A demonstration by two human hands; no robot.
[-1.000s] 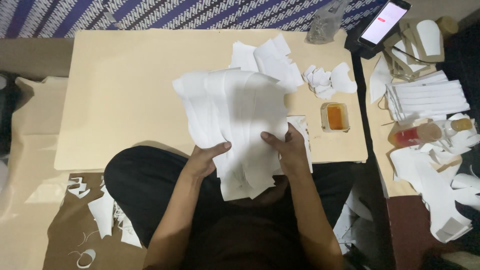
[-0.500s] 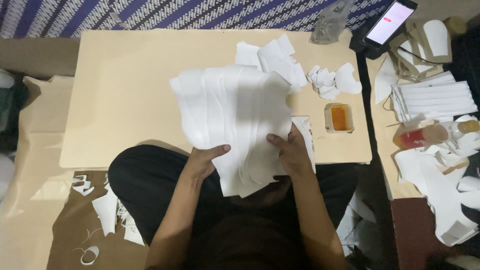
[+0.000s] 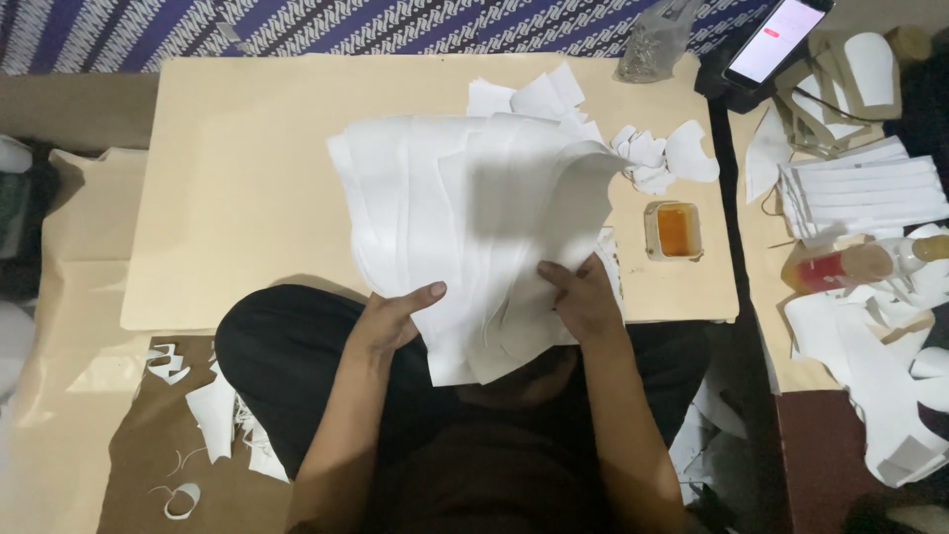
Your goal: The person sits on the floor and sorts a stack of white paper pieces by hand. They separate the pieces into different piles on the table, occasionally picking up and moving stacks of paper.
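Note:
Both my hands hold a thick sheaf of white cut paper sheets (image 3: 465, 218) fanned out over the near edge of a low tan board table (image 3: 227, 198). My left hand (image 3: 390, 318) grips the sheaf's lower left edge, thumb on top. At the lower right, my right hand (image 3: 581, 297) pinches the sheets with its fingers curled over them. The top right corner of the sheaf curls upward.
White paper scraps (image 3: 652, 153) lie behind the sheaf. A small square tub of orange liquid (image 3: 674, 229) stands right of it. A lit phone (image 3: 776, 40), a clear bag (image 3: 652, 40), a stack of white pieces (image 3: 855, 193) and a bottle (image 3: 840, 267) lie at right. Offcuts (image 3: 213, 415) litter the floor.
The sheaf has been lifted and fanned slightly wider, its top right corner curling up. Both hands keep their grip at its lower edge.

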